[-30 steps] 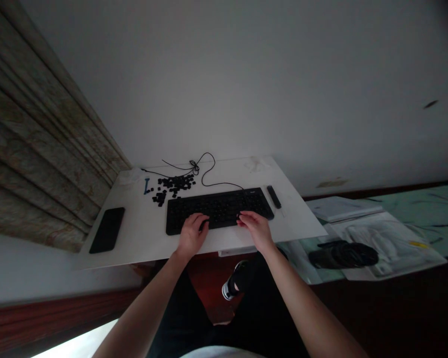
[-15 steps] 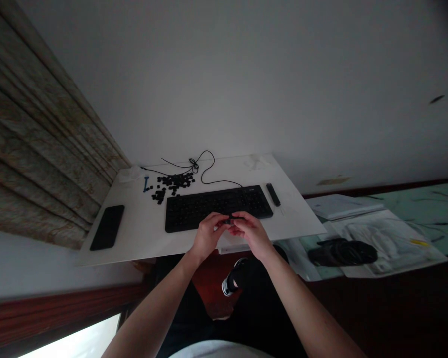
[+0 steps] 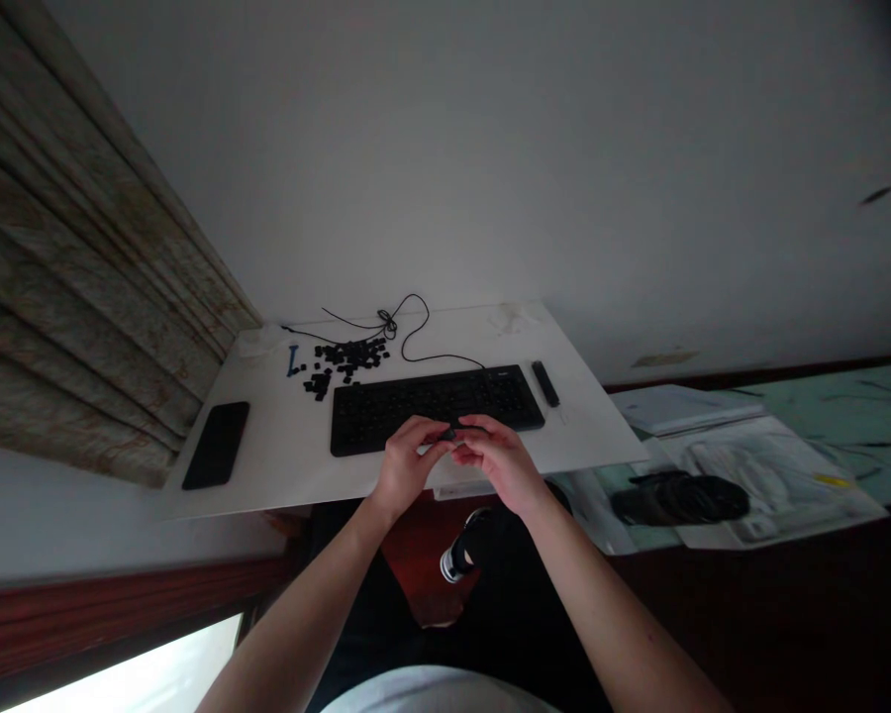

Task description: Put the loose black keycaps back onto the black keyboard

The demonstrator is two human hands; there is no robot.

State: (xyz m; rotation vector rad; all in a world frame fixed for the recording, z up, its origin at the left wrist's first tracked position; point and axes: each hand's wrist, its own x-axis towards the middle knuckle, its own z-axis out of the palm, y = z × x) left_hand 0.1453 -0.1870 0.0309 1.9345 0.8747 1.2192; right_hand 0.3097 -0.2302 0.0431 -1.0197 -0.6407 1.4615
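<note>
Black keycap (image 3: 447, 434), long axis sideways, pinched between left hand (image 3: 407, 468), right hand (image 3: 501, 463)

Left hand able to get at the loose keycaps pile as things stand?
Probably yes: the left hand sits close, and the white board left of the black keyboard leaves a free way to the loose keycaps.

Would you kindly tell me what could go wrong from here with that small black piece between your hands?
The small black piece, pinched between left hand and right hand, could slip and be hard to spot against the black keyboard. Tugging the cable might scatter the nearby pile of small black pieces.
</note>
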